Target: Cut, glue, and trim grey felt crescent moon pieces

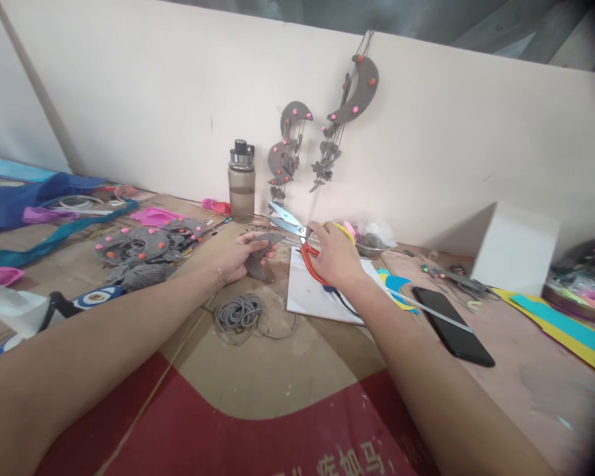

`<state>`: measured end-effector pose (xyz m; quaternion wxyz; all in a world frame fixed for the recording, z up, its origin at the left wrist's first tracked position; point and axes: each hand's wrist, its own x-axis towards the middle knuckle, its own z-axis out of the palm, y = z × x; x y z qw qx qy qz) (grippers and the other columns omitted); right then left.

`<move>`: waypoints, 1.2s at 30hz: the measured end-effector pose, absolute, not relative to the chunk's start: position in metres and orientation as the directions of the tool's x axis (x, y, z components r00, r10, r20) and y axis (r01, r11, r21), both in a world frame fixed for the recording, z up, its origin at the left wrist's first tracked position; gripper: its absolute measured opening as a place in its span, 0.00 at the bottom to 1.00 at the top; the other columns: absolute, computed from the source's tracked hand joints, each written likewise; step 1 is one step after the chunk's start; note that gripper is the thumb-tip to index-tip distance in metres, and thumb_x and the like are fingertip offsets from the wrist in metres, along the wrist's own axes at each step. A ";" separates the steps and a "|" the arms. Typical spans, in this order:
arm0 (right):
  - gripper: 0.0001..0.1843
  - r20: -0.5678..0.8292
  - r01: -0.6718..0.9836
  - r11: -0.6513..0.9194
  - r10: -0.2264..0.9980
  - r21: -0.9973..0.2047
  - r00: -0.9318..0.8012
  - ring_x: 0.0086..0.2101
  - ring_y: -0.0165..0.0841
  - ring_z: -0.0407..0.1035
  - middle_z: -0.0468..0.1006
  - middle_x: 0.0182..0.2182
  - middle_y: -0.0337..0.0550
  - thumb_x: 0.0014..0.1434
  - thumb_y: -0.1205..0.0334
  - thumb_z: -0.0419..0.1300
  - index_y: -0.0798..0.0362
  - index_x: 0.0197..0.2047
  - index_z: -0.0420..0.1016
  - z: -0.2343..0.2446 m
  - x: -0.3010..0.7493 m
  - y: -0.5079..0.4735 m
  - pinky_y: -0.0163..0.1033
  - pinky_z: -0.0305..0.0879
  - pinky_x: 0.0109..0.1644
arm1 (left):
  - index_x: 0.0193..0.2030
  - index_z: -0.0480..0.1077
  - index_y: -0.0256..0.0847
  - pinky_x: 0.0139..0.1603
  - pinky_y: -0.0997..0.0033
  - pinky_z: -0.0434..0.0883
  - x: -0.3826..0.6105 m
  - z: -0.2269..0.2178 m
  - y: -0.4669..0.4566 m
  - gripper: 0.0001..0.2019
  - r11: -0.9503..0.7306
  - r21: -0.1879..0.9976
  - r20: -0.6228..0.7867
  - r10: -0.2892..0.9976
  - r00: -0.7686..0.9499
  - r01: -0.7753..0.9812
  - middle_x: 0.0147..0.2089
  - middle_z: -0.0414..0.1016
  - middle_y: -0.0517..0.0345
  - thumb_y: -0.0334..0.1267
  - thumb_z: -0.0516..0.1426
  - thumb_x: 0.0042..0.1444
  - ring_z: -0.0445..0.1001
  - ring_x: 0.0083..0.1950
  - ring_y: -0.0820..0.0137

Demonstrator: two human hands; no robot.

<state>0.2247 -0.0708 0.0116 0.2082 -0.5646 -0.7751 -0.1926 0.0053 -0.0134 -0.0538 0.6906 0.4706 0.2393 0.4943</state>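
My left hand (238, 256) grips a grey felt crescent (260, 256) between thumb and fingers, above the cardboard on the table. In my right hand (338, 254) is a pair of scissors (308, 252) with red handles. Their blades are spread apart and point up and left, a little beyond the felt. Just below my left hand lies a loose coil of grey cord (238, 316). A white sheet (302, 291) lies partly beneath my right hand and wrist.
A water bottle (242, 188) stands against the white wall. Grey crescent hangings with pink and orange dots (367, 86) hang there. Dotted felt pieces (133, 244) and coloured cloth lie at left. A black phone (453, 325) and a white card (515, 248) are at right.
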 end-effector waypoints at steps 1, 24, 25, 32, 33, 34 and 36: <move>0.22 0.532 0.951 0.295 0.793 0.089 -0.296 0.47 0.42 0.67 0.73 0.47 0.50 0.61 0.57 0.55 0.49 0.59 0.65 0.010 0.224 -0.071 0.41 0.60 0.46 | 0.42 0.73 0.36 0.29 0.75 0.71 0.006 -0.055 -0.013 0.13 0.060 0.888 0.136 0.913 0.384 -0.457 0.39 0.78 0.51 0.34 0.66 0.50 0.73 0.30 0.74; 0.24 0.441 0.946 0.251 0.839 0.204 -0.318 0.47 0.45 0.68 0.72 0.50 0.51 0.61 0.58 0.55 0.49 0.60 0.64 -0.009 0.223 -0.069 0.44 0.62 0.46 | 0.41 0.76 0.35 0.29 0.75 0.69 0.007 -0.049 -0.019 0.13 0.049 0.916 0.125 0.909 0.398 -0.399 0.37 0.78 0.50 0.29 0.66 0.46 0.74 0.33 0.71; 0.24 0.441 0.947 0.255 0.840 0.195 -0.317 0.47 0.44 0.68 0.73 0.50 0.51 0.62 0.58 0.55 0.49 0.60 0.63 -0.009 0.222 -0.070 0.43 0.62 0.45 | 0.41 0.76 0.35 0.29 0.75 0.69 0.007 -0.049 -0.019 0.13 0.047 0.914 0.130 0.908 0.399 -0.403 0.37 0.78 0.51 0.29 0.66 0.45 0.74 0.33 0.71; 0.22 0.424 0.945 0.267 0.846 0.191 -0.325 0.47 0.42 0.69 0.73 0.51 0.51 0.63 0.59 0.53 0.49 0.60 0.63 -0.007 0.220 -0.073 0.42 0.63 0.45 | 0.40 0.76 0.34 0.30 0.75 0.68 0.007 -0.050 -0.019 0.13 0.039 0.904 0.157 0.896 0.416 -0.425 0.37 0.77 0.52 0.28 0.66 0.45 0.74 0.34 0.72; 0.22 0.423 0.943 0.268 0.845 0.196 -0.328 0.46 0.42 0.70 0.73 0.51 0.51 0.63 0.59 0.53 0.49 0.60 0.63 -0.006 0.220 -0.073 0.42 0.63 0.44 | 0.40 0.76 0.34 0.30 0.75 0.69 0.007 -0.050 -0.019 0.13 0.040 0.902 0.159 0.895 0.417 -0.430 0.36 0.77 0.52 0.28 0.66 0.45 0.74 0.34 0.71; 0.22 0.423 0.942 0.269 0.843 0.201 -0.332 0.46 0.42 0.70 0.73 0.50 0.51 0.63 0.59 0.53 0.49 0.60 0.64 -0.005 0.220 -0.073 0.42 0.63 0.44 | 0.40 0.76 0.34 0.29 0.75 0.69 0.007 -0.051 -0.018 0.13 0.043 0.900 0.159 0.895 0.418 -0.434 0.36 0.77 0.52 0.28 0.66 0.45 0.75 0.34 0.71; 0.21 0.424 0.939 0.272 0.840 0.212 -0.339 0.45 0.42 0.71 0.73 0.50 0.50 0.63 0.60 0.53 0.48 0.59 0.65 -0.004 0.220 -0.073 0.41 0.63 0.42 | 0.40 0.75 0.34 0.28 0.75 0.69 0.007 -0.050 -0.018 0.13 0.053 0.898 0.148 0.898 0.413 -0.437 0.35 0.77 0.52 0.27 0.65 0.44 0.75 0.33 0.70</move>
